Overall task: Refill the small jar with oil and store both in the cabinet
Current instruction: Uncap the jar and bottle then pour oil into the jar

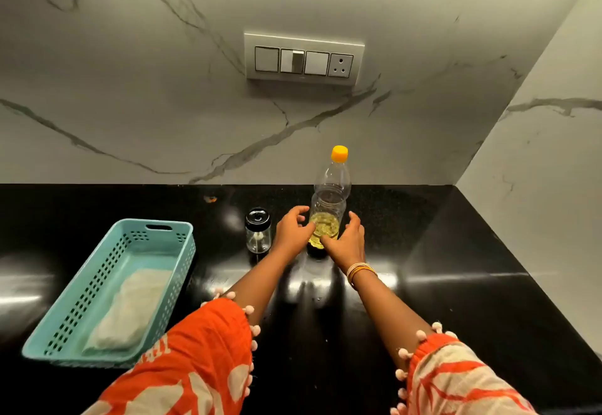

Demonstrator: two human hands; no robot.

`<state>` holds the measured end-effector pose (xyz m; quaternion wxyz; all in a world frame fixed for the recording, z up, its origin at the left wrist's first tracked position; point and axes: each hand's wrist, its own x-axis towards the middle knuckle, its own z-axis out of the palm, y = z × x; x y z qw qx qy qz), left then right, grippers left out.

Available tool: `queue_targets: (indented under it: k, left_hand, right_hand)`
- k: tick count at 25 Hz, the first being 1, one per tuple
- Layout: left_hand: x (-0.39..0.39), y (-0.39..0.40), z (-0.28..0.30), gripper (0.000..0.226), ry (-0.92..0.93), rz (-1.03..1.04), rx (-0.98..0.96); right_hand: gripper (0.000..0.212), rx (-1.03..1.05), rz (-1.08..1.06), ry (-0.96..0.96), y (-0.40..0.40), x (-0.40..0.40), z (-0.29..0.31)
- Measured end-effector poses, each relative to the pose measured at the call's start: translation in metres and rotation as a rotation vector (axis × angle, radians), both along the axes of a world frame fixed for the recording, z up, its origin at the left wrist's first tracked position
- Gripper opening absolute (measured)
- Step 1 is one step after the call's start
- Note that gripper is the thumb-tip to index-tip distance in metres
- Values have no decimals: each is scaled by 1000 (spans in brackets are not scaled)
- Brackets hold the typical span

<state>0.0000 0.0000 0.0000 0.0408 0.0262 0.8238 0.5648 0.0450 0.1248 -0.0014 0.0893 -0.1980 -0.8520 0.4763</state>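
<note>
A clear plastic oil bottle (330,193) with an orange cap stands upright on the black counter (456,268), with yellow oil only in its bottom part. To its left stands a small glass jar (258,232) with a black lid, almost empty. My left hand (293,230) and my right hand (347,242) flank the bottle's base with fingers spread and loosely curved. Both thumbs touch the bottle's front. Neither hand closes round it, and a gap shows between my right fingers and the bottle. The jar stands just left of my left hand, untouched.
A teal perforated plastic basket (169,229) holding a folded white cloth (130,310) lies on the counter at the left. A marble wall with a switch panel (303,59) rises behind, and a side wall bounds the counter on the right.
</note>
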Motion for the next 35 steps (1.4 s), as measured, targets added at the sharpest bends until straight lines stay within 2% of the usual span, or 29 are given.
queue_targets:
  k: [3, 7, 8, 12, 14, 20, 27, 31, 35]
  left_hand:
    - [-12, 5, 3, 61, -20, -15, 43]
    - [-30, 12, 6, 47, -23, -54, 191]
    - [-32, 12, 7, 46, -28, -67, 216]
    - [-36, 7, 6, 48, -44, -96, 230]
    - [-32, 2, 8, 44, -38, -121, 211]
    - [8, -15, 12, 21, -34, -88, 223]
    - [83, -38, -8, 25, -126, 81, 82]
    - [123, -52, -18, 23, -166, 103, 14]
    - [149, -65, -20, 23, -154, 102, -23]
  right_hand:
    - [102, 12, 52, -19, 6, -19, 3]
    - [106, -87, 85, 12, 15, -43, -3]
    - [102, -109, 87, 15, 16, -46, -4]
    - [65, -111, 57, 38, 21, -52, -5]
    - [59, -99, 63, 65, 22, -45, -4]
    - [61, -108, 89, 125, 13, 13, -3]
    - [62, -118, 136, 106, -2, 107, -5]
    - [65, -141, 145, 80, -6, 148, -6]
    - [75, -156, 166, -46, -11, 173, -3]
